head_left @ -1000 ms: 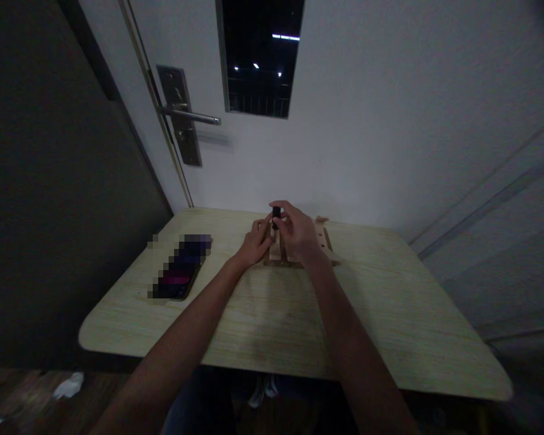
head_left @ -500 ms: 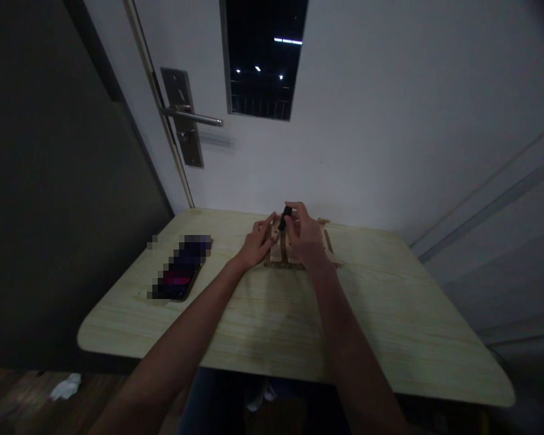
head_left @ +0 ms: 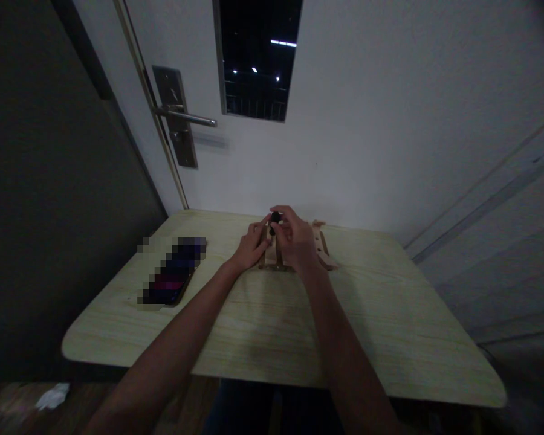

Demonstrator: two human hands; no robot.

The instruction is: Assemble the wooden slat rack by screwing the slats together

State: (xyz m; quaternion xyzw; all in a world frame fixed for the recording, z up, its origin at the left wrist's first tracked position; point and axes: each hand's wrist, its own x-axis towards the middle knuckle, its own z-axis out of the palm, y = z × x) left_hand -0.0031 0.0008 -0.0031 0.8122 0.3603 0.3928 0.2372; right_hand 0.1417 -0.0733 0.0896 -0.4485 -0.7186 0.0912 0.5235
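Phone lies on the left of the table. Past it, the left hand is loosely spread beside the wood; the right hand pinches a black tool over it. Looks mid-job; dark holes show, can't tell what's finished.

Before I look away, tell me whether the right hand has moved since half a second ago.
Yes: the right hand has shifted slightly left in the picture, judged against the door window.
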